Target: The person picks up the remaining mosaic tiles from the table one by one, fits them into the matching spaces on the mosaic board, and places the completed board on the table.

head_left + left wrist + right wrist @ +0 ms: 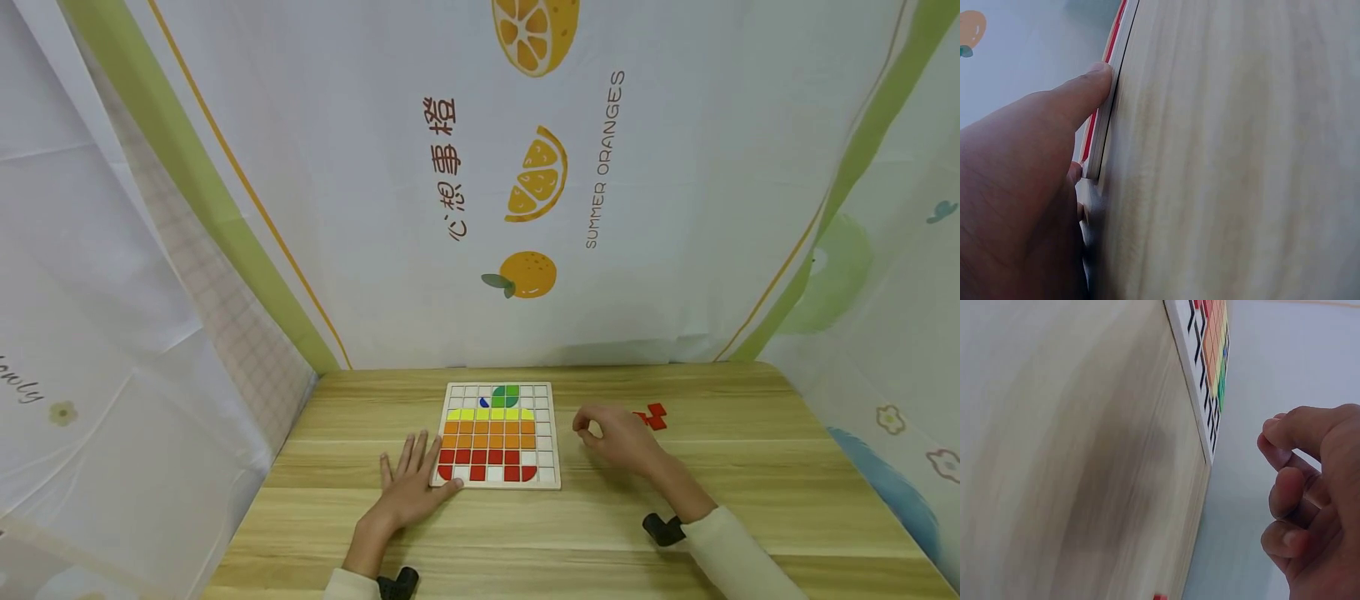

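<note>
A white gridded mosaic board lies on the wooden table. Green, blue, yellow, orange and red tiles on it form a fruit-like picture, with white squares showing between some red tiles. My left hand rests spread at the board's lower left corner. Its thumb presses the board's near edge, as the left wrist view shows. To the right of the board hovers my right hand, fingers curled and thumb near the index fingertip. No tile shows between those fingers in the right wrist view.
Several loose red tiles lie just beyond my right hand, partly hidden by it. A white curtain with printed oranges hangs behind the table. Black wrist-worn devices sit by both sleeves.
</note>
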`<state>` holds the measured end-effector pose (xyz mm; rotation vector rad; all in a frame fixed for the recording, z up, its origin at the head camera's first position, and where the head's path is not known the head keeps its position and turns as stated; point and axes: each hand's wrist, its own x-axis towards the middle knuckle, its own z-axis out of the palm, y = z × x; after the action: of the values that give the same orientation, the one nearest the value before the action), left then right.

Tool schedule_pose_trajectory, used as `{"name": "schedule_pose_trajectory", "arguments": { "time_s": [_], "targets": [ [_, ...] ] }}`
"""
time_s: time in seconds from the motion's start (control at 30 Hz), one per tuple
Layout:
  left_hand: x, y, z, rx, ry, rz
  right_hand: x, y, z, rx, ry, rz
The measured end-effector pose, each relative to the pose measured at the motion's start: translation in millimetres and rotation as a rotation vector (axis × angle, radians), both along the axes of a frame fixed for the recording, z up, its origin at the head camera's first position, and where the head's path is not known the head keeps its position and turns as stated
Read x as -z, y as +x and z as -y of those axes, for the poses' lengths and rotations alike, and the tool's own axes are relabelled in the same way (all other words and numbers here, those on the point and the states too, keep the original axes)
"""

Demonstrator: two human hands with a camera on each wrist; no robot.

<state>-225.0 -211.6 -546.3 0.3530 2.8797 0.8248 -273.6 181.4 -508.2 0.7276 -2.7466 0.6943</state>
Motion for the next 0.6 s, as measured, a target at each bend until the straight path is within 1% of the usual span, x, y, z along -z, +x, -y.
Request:
{"name": "schedule_pose_trajectory", "arguments": {
  "time_s": [0.2, 0.4, 0.6],
  "targets": [
    [-2.4, -0.5, -1, -0.010, -0.045, 0.036, -0.6, -1.3, -25, 0.031, 0.012, -0.042],
    [-0.3, -1.6, -1, -0.015, -0.048, 0.032, -1.8, -1.2, -46, 0.059, 0.033, -0.069],
    [1.1, -3.3, 0, -0.009, -0.039, 0.026, 0.5, -4.8, -64, 0.097, 0.046, -0.100]
  ]
}}
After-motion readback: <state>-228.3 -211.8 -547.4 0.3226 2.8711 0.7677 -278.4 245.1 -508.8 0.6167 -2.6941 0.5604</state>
